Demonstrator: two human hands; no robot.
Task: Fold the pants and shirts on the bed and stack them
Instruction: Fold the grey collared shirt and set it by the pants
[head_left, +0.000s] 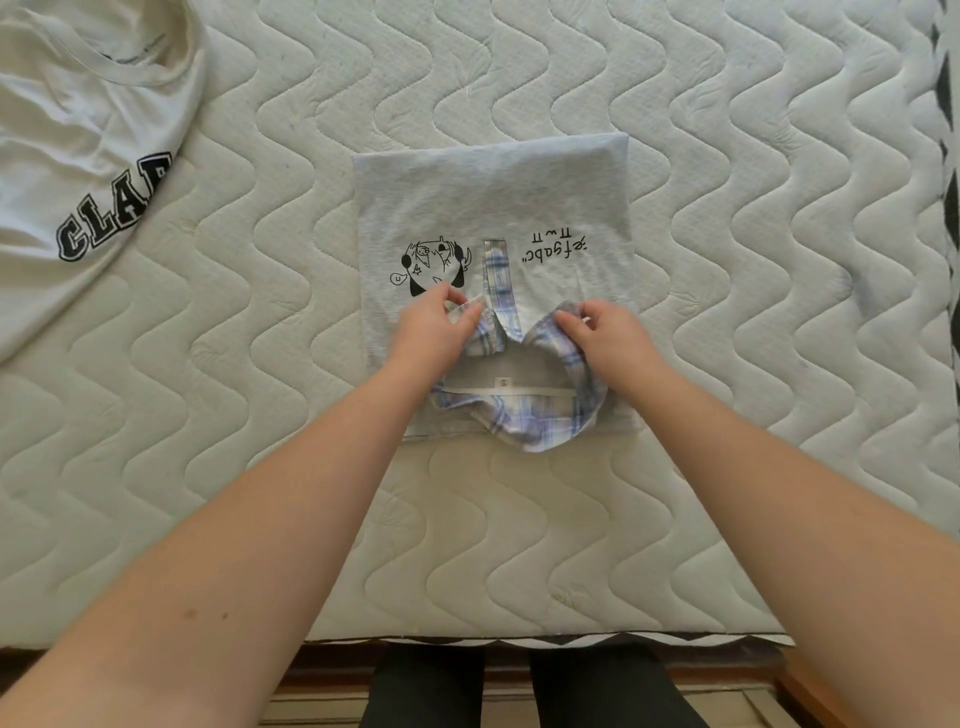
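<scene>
A folded grey polo shirt (493, 208) lies flat in the middle of the quilted mattress (727, 156), its plaid collar (540, 421) turned toward the person and its printed cartoon and lettering reading upside down from this view. Both hands sit on the collar end of the shirt, either side of the plaid placket. The left hand (434, 327) pinches the left collar point between thumb and fingers, just below the cartoon print. The right hand (608, 332) is closed on the right collar point, bunching the plaid cloth under its fingers. A white T-shirt (67, 145) with black block letters lies unfolded at the far left corner, well apart from the grey shirt.
</scene>
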